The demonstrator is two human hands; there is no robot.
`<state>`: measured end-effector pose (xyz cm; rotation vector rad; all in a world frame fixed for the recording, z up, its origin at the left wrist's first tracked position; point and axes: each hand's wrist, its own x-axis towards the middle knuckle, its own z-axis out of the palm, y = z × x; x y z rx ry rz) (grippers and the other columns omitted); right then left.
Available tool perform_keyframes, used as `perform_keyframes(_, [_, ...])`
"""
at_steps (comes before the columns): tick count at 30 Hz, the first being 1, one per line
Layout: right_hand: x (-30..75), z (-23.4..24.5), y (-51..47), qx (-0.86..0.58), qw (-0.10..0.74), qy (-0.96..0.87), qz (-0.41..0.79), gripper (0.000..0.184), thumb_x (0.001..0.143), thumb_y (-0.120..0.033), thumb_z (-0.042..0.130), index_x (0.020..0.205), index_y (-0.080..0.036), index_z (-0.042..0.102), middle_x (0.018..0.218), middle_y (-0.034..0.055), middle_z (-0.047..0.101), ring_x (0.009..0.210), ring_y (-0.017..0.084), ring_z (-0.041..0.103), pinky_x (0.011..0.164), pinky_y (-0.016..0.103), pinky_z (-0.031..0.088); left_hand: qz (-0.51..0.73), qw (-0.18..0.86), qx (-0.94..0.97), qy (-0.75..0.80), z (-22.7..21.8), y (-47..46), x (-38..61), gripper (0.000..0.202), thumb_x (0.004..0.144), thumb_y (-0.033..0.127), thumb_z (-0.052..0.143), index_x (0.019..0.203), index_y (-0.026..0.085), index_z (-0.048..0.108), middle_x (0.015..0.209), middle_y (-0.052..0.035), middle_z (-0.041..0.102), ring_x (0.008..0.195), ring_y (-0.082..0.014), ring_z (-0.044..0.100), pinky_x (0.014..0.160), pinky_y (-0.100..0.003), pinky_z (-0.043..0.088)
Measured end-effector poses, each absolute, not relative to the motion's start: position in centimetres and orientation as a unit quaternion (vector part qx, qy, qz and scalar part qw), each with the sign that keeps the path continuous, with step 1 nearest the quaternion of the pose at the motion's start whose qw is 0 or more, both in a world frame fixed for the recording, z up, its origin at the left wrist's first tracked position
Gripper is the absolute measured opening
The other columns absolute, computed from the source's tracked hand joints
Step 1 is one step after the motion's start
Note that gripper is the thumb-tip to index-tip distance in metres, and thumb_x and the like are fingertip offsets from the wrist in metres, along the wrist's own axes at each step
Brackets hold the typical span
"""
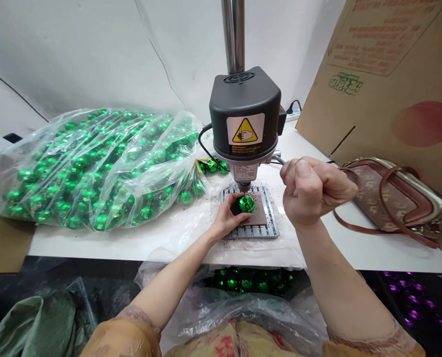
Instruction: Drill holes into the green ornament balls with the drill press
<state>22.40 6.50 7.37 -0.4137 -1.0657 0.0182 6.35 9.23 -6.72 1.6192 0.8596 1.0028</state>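
Observation:
A shiny green faceted ball sits on a brown board on the slotted grey base plate of a small drill press. My left hand grips the ball from its left side, thumb in front and fingers behind. The chuck is right above the ball, and the bit appears to reach its top; whether it has entered I cannot tell. Raised to the right of the machine, my right hand is closed around the feed lever, most of which the fist hides.
A large clear bag of green balls lies on the white table at left. A handbag and a cardboard box stand at right. More green balls lie in plastic below the table edge; purple balls are lower right.

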Motion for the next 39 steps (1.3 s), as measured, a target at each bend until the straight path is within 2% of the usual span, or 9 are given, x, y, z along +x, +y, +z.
perform_keyframes(14, [22.4, 5.9, 6.8, -0.155, 0.841, -0.517, -0.032, 0.048, 0.082, -0.012, 0.057, 0.054, -0.018, 0.019, 0.045, -0.0069, 0.026, 0.039, 0.003, 0.026, 0.042, 0.025, 0.026, 0.422, 0.491, 0.675, 0.353, -6.8, 9.1, 6.4, 0.062, 0.071, 0.037, 0.087, 0.12, 0.019, 0.055, 0.12, -0.0105, 0.068, 0.117, -0.0287, 0.064, 0.102, -0.044, 0.051])
perform_keyframes(19, [22.2, 5.5, 6.4, -0.169, 0.834, -0.524, -0.026, 0.05, 0.082, -0.016, 0.059, 0.053, -0.019, 0.018, 0.044, -0.0071, 0.025, 0.038, 0.003, 0.024, 0.041, 0.026, 0.025, 0.422, 0.478, 0.681, 0.361, -6.6, 9.0, 6.4, 0.06, 0.071, 0.038, 0.087, 0.119, 0.019, 0.056, 0.118, -0.0101, 0.069, 0.115, -0.0284, 0.064, 0.101, -0.044, 0.051])
perform_keyframes(23, [22.2, 8.3, 6.3, -0.233, 0.842, -0.486, 0.037, 0.05, 0.086, -0.02, 0.061, 0.049, -0.019, 0.026, 0.044, -0.0064, 0.027, 0.039, 0.004, 0.027, 0.042, 0.028, 0.024, 0.425, 0.46, 0.686, 0.371, -6.1, 9.1, 6.6, 0.059, 0.071, 0.038, 0.086, 0.118, 0.02, 0.057, 0.114, -0.0093, 0.069, 0.113, -0.0282, 0.065, 0.099, -0.044, 0.051])
perform_keyframes(29, [22.7, 12.4, 7.1, -0.293, 0.813, -0.487, 0.122, 0.048, 0.088, -0.028, 0.064, 0.053, -0.021, 0.031, 0.044, -0.0068, 0.032, 0.04, 0.004, 0.029, 0.043, 0.027, 0.026, 0.459, 0.298, 0.71, 0.444, -5.3, 5.2, 5.4, 0.05, 0.074, 0.042, 0.082, 0.113, 0.022, 0.058, 0.108, -0.0084, 0.067, 0.103, -0.0272, 0.065, 0.091, -0.043, 0.052])
perform_keyframes(31, [22.8, 12.6, 7.1, -0.295, 0.812, -0.487, 0.129, 0.048, 0.089, -0.029, 0.063, 0.053, -0.021, 0.032, 0.045, -0.007, 0.032, 0.041, 0.004, 0.03, 0.044, 0.027, 0.027, 0.427, 0.247, 0.772, 0.401, -5.6, 2.1, 4.1, 0.049, 0.076, 0.048, 0.079, 0.112, 0.022, 0.057, 0.102, -0.008, 0.067, 0.094, -0.0249, 0.065, 0.082, -0.039, 0.052])
perform_keyframes(34, [22.8, 12.4, 7.0, -0.285, 0.819, -0.476, 0.145, 0.047, 0.087, -0.027, 0.065, 0.052, -0.022, 0.035, 0.043, -0.0073, 0.034, 0.04, 0.005, 0.032, 0.044, 0.028, 0.028, 0.306, 0.152, 0.909, 0.241, -6.6, -2.4, 1.8, 0.051, 0.079, 0.061, 0.072, 0.107, 0.021, 0.059, 0.086, -0.0065, 0.066, 0.08, -0.0224, 0.061, 0.071, -0.036, 0.049])
perform_keyframes(36, [22.7, 12.3, 6.9, -0.276, 0.828, -0.464, 0.152, 0.046, 0.085, -0.025, 0.066, 0.05, -0.022, 0.037, 0.042, -0.0076, 0.034, 0.039, 0.006, 0.032, 0.044, 0.029, 0.027, 0.237, 0.063, 0.956, 0.163, -7.4, -4.1, 0.4, 0.051, 0.081, 0.065, 0.067, 0.103, 0.019, 0.062, 0.081, -0.0061, 0.065, 0.083, -0.0243, 0.06, 0.075, -0.039, 0.049])
perform_keyframes(39, [22.8, 12.3, 6.8, -0.271, 0.833, -0.457, 0.156, 0.044, 0.083, -0.023, 0.067, 0.049, -0.022, 0.039, 0.041, -0.0072, 0.036, 0.038, 0.007, 0.032, 0.044, 0.03, 0.026, 0.186, -0.026, 0.974, 0.125, -8.1, -4.3, -1.3, 0.044, 0.086, 0.057, 0.067, 0.104, 0.017, 0.063, 0.088, -0.0073, 0.067, 0.1, -0.0271, 0.061, 0.092, -0.042, 0.048])
